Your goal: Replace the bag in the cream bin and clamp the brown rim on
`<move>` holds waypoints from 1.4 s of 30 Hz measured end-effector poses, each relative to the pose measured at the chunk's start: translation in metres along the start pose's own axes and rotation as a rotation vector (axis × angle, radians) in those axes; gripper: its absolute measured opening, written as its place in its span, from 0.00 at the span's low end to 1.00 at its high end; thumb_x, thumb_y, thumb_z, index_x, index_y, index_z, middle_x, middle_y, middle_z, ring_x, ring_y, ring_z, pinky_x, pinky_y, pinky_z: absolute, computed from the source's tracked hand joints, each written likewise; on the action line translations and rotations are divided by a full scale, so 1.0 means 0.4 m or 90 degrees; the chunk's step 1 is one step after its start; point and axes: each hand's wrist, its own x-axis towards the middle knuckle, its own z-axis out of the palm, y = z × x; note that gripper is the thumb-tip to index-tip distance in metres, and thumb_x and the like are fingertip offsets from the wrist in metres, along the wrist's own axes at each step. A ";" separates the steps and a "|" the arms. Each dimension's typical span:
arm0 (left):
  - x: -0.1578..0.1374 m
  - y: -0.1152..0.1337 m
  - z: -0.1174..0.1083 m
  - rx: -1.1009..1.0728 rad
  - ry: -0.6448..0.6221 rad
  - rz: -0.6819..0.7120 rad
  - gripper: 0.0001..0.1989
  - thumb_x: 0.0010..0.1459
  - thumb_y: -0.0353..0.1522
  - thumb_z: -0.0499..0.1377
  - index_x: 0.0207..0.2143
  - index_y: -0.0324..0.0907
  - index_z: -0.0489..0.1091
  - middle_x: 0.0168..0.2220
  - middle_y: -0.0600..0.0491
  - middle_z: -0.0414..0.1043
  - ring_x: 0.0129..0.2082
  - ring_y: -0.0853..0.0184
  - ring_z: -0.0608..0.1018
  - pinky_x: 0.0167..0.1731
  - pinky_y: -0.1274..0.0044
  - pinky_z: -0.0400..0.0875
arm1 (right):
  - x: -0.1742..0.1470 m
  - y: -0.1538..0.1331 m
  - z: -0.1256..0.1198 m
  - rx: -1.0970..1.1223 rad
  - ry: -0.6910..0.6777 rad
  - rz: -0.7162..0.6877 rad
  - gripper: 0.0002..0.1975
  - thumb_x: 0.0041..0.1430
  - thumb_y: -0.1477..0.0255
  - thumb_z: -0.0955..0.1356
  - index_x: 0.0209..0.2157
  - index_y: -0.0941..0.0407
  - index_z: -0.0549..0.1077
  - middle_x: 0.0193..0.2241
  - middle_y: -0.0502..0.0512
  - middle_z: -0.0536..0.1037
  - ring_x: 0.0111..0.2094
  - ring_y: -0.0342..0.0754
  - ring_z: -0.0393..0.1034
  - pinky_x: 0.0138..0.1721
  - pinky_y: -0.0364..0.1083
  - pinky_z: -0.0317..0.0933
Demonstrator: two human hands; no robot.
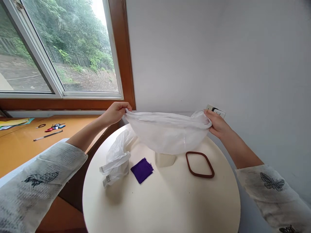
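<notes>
A white, slightly see-through plastic bag (167, 132) is stretched sideways in the air over the far half of the round table. My left hand (118, 111) pinches its left end, and my right hand (216, 122) grips the right end. Below the bag stands a cream-coloured container (165, 160), its upper part hidden behind the plastic. A folded purple cloth (142, 170) with a frayed edge lies left of the container. To the right of it rests a reddish-brown frame (200, 165), a rounded square ring. A second, crumpled white plastic bag (118, 158) sits left of the cloth.
The white round table (167, 204) stands by the wall. On the wooden desk (14, 145) at left lie a pen (48, 136), a bunch of keys (55, 127), a dark ring (41, 126) and papers (14, 123). A wall socket (220, 112) is behind my right hand.
</notes>
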 end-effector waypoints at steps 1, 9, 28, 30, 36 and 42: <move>0.004 0.007 0.002 0.017 0.008 -0.003 0.09 0.41 0.25 0.45 0.21 0.39 0.64 0.20 0.56 0.61 0.22 0.72 0.65 0.25 0.80 0.58 | 0.000 -0.013 0.006 -0.039 -0.034 0.007 0.13 0.45 0.59 0.70 0.27 0.53 0.69 0.24 0.48 0.69 0.25 0.43 0.63 0.25 0.41 0.58; -0.007 0.065 -0.028 0.194 -0.167 0.016 0.08 0.46 0.36 0.54 0.29 0.42 0.63 0.24 0.56 0.63 0.23 0.70 0.64 0.23 0.80 0.55 | -0.028 -0.133 -0.004 -0.517 -0.384 0.000 0.34 0.36 0.61 0.74 0.49 0.45 0.64 0.34 0.50 0.73 0.30 0.48 0.66 0.27 0.44 0.58; 0.172 0.252 0.162 -0.216 -0.011 -0.100 0.08 0.48 0.34 0.57 0.24 0.38 0.70 0.22 0.53 0.66 0.24 0.69 0.69 0.27 0.76 0.63 | 0.050 -0.086 0.279 0.090 -0.327 -0.060 0.10 0.40 0.66 0.71 0.26 0.54 0.69 0.23 0.45 0.71 0.26 0.42 0.64 0.28 0.42 0.59; 0.172 0.270 0.174 -0.225 -0.054 -0.049 0.08 0.49 0.33 0.55 0.24 0.38 0.69 0.23 0.53 0.67 0.26 0.69 0.70 0.28 0.76 0.63 | 0.059 -0.062 0.310 0.083 -0.298 -0.044 0.13 0.36 0.69 0.73 0.28 0.54 0.69 0.22 0.45 0.70 0.24 0.42 0.64 0.25 0.42 0.58; 0.031 0.226 0.224 -0.122 0.322 0.090 0.12 0.52 0.34 0.56 0.40 0.41 0.64 0.39 0.49 0.66 0.40 0.64 0.70 0.41 0.72 0.64 | 0.109 -0.043 0.327 0.144 -0.094 -0.069 0.16 0.33 0.71 0.73 0.26 0.54 0.66 0.18 0.43 0.69 0.21 0.41 0.63 0.23 0.42 0.57; -0.211 0.093 0.387 0.095 0.103 0.272 0.10 0.54 0.36 0.57 0.39 0.45 0.63 0.39 0.48 0.66 0.41 0.61 0.68 0.41 0.69 0.65 | 0.146 -0.169 0.306 0.223 -0.027 -0.225 0.16 0.34 0.67 0.72 0.26 0.53 0.64 0.22 0.44 0.71 0.27 0.44 0.66 0.29 0.45 0.60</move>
